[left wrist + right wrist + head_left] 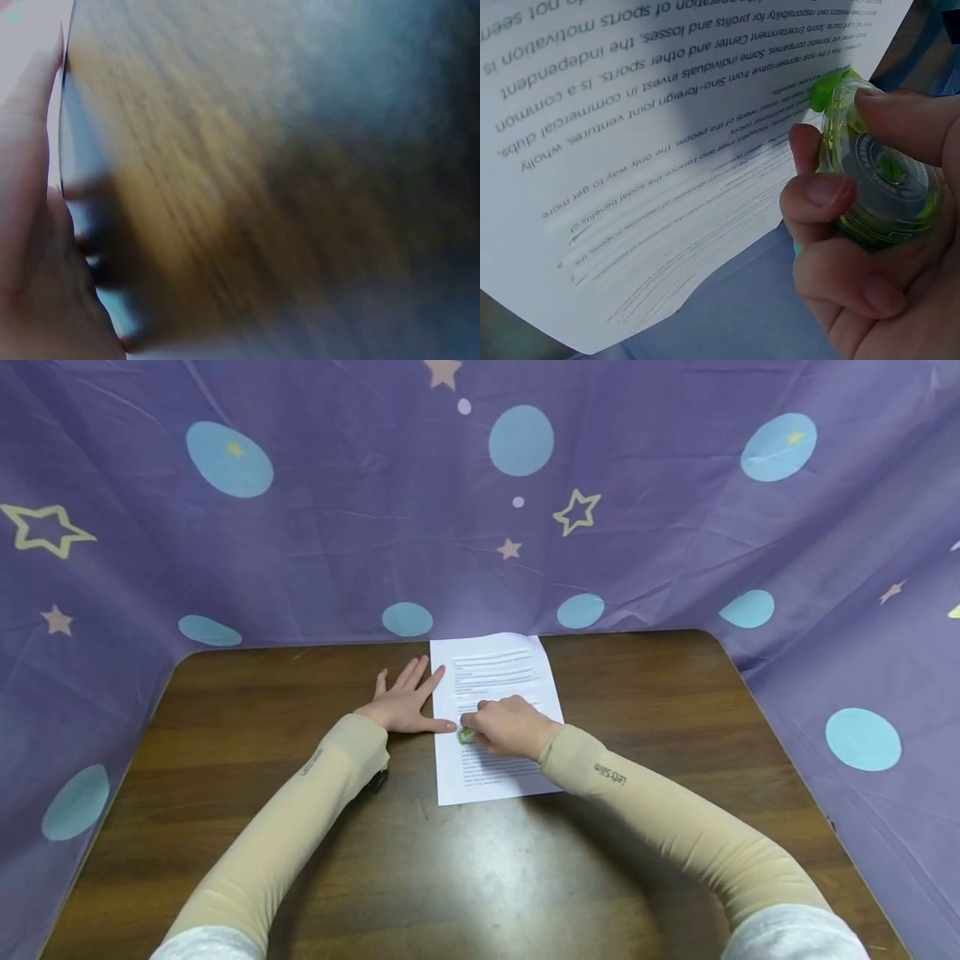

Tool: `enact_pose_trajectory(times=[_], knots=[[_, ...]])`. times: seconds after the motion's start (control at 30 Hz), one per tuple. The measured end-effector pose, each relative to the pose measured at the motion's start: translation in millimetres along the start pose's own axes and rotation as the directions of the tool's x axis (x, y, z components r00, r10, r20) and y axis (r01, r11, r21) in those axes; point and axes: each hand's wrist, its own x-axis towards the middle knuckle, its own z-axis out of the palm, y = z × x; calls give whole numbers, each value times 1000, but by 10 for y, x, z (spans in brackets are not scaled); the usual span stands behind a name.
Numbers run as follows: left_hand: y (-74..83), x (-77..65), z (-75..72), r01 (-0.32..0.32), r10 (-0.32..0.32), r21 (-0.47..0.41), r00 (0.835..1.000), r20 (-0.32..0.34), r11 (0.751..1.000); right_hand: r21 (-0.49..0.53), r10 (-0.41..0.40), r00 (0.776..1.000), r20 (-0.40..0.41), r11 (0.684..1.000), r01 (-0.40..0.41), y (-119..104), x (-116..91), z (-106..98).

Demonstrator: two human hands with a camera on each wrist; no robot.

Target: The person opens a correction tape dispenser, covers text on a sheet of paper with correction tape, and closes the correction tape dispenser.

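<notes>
The right hand (pixel 512 727) grips a green tape dispenser (pixel 889 180), apparently touching the printed sheet (pixel 498 670); the left hand (pixel 406 703), fingers spread, rests across the sheet's left edge on the wooden surface (pixel 637 693).

"What covers the arms?"

"Snug beige sleeves: a left sleeve (pixel 288 835) at lower left of the frame, a right sleeve (pixel 675 831) at lower right, wrinkled toward the elbow."

"Any markings?"

"Dark lettering (pixel 610 774) on the right one, reading 'Let's Slim'. The left one's print (pixel 311 762) is too small to read."

"Above those?"

"Pale grey fabric (pixel 795 933), along the bottom edge."

"And the hands (pixel 513 727)?"

"Bare."
</notes>
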Motion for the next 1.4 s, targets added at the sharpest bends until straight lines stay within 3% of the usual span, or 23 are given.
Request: enact_pose_trajectory(times=[1.03, 1.4], knots=[[-50, 50, 20, -2, 2, 8, 1000, 7, 1000, 82, 85, 995, 56, 993, -90, 254, -295, -18], [-78, 84, 57, -4, 4, 17, 1000, -9, 1000, 60, 100, 994, 30, 993, -102, 361, -449, -32]])
